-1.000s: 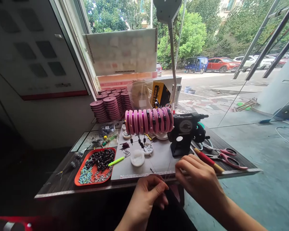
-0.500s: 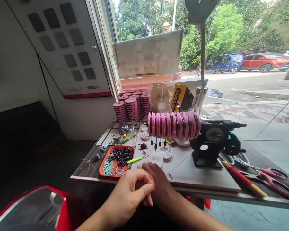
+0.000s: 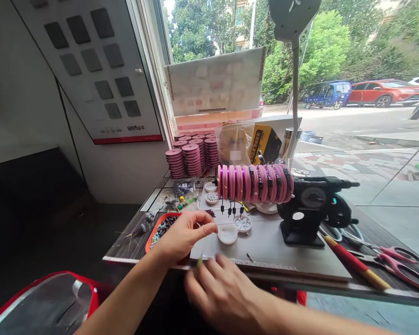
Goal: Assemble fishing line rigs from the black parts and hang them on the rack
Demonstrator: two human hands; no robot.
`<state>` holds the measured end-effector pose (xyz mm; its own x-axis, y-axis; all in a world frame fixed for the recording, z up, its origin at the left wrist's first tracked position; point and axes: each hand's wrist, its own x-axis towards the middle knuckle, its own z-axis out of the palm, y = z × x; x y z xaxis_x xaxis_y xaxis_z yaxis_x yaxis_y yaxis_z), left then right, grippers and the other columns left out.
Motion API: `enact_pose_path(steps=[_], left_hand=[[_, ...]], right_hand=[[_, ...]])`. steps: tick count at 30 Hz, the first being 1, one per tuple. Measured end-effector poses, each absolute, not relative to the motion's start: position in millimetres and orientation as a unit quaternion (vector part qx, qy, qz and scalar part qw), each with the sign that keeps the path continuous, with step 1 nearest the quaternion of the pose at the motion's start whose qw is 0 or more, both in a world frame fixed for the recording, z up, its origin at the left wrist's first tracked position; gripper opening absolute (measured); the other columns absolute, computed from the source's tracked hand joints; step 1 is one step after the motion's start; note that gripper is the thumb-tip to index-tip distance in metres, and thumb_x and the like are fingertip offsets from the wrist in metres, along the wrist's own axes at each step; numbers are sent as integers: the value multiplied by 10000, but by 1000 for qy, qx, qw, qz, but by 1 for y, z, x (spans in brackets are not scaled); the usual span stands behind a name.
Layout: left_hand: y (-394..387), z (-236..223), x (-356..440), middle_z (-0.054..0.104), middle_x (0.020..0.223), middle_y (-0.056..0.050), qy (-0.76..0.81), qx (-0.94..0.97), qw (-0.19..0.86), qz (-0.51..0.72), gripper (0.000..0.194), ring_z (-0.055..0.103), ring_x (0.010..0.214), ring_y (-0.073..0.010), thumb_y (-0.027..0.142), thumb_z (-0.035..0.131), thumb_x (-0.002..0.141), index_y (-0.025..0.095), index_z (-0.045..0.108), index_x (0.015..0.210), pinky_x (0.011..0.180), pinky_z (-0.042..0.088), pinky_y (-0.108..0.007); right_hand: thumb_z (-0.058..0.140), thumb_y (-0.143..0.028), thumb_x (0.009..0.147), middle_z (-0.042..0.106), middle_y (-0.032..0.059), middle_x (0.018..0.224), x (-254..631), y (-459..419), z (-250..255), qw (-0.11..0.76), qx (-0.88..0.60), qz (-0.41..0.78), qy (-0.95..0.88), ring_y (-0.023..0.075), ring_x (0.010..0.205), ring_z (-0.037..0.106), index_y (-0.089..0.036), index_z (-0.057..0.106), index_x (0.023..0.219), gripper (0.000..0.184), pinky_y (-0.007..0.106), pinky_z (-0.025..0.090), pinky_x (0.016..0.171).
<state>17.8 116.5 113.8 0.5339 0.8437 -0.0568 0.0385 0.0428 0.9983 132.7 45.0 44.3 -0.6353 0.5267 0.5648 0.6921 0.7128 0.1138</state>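
My left hand (image 3: 186, 235) is over the right edge of the orange tray (image 3: 147, 245). Its thumb and forefinger come together beside the small white dish (image 3: 227, 236); anything pinched there is too small to make out. Lower down, at the table's front edge, my right hand (image 3: 221, 291) is curled and blurred, with a bit of a yellow-green pen-like tool (image 3: 200, 260) showing at its fingers. Above and to the right, pink discs (image 3: 254, 184) sit in a row on a black winding device (image 3: 309, 200), with several black beads (image 3: 229, 211) hanging underneath.
A dish of white beads (image 3: 242, 223) stands right of the white dish. Stacks of pink spools (image 3: 190, 156) rise at the back. Pink-handled scissors (image 3: 398, 265) and a red-and-yellow stick (image 3: 358, 263) lie at the right. A lamp post (image 3: 294, 88) stands behind the device.
My hands, close together before, have moved apart: the left up and left over the tray, the right down toward me. The yellow-green tool has left its place by the tray and shows at my right fingers.
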Motion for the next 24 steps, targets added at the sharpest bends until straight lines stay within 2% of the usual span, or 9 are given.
enact_pose_path(steps=[1, 2, 3, 5, 6, 8, 11, 19, 24], left_hand=[[111, 103, 19, 557, 603, 11, 353, 586, 654, 324, 189, 429, 602, -108, 283, 767, 641, 121, 674, 609, 596, 327, -216], [102, 91, 22, 535, 598, 18, 346, 550, 685, 329, 244, 415, 573, -96, 347, 767, 637, 128, 664, 614, 569, 330, -212], [92, 78, 26, 531, 624, 17, 340, 508, 718, 332, 296, 428, 567, -91, 414, 758, 634, 136, 653, 627, 560, 346, -213], [68, 54, 36, 528, 658, 24, 323, 418, 771, 356, 359, 474, 593, -82, 487, 770, 590, 155, 639, 628, 577, 387, -202], [58, 44, 42, 561, 688, 16, 294, 290, 830, 376, 295, 509, 624, -81, 382, 821, 568, 150, 658, 649, 603, 407, -198], [42, 30, 51, 607, 712, 2, 232, 148, 873, 403, 200, 560, 663, -90, 251, 827, 597, 137, 684, 679, 631, 437, -198], [33, 21, 58, 655, 736, -14, 186, 78, 886, 416, 111, 601, 709, -112, 163, 789, 656, 115, 708, 714, 672, 470, -211], [33, 18, 60, 688, 728, -19, 180, 78, 880, 432, 93, 625, 704, -122, 168, 774, 680, 109, 710, 712, 667, 499, -222], [31, 16, 62, 685, 711, -21, 176, 77, 880, 435, 90, 624, 693, -122, 173, 771, 685, 111, 708, 702, 657, 499, -222]], right_hand=[[452, -188, 895, 577, 16, 590, 143, 32, 40, 356, -316, -108, -872, 148, 515, 518, -163, 623, 854, 177, 276, 425, 497], [429, -246, 920, 516, -12, 506, 154, 21, 35, 471, -328, 13, -819, 123, 459, 464, -204, 593, 720, 262, 246, 382, 463], [436, -328, 920, 477, -24, 473, 165, 11, 31, 572, -340, 127, -736, 112, 428, 426, -215, 568, 675, 300, 233, 351, 435], [341, -341, 962, 473, -34, 511, 183, -2, 27, 633, -382, 235, -631, 107, 433, 420, -225, 555, 809, 287, 214, 341, 418], [340, -354, 965, 470, -40, 530, 188, -6, 27, 666, -403, 297, -553, 105, 448, 423, -229, 540, 865, 256, 205, 348, 425], [425, -404, 934, 451, -54, 548, 192, -8, 29, 719, -416, 416, -370, 99, 485, 421, -236, 525, 896, 199, 189, 369, 461], [588, -475, 829, 444, -63, 552, 188, -5, 29, 749, -384, 504, -197, 88, 526, 417, -230, 547, 853, 250, 170, 393, 520], [673, -418, 774, 578, -25, 800, 188, -4, 9, 761, -390, 468, -223, 122, 694, 555, -247, 576, 908, 238, 204, 487, 642], [651, -412, 796, 564, -31, 793, 187, -3, 7, 759, -387, 470, -231, 106, 654, 534, -254, 575, 902, 205, 202, 489, 658]])
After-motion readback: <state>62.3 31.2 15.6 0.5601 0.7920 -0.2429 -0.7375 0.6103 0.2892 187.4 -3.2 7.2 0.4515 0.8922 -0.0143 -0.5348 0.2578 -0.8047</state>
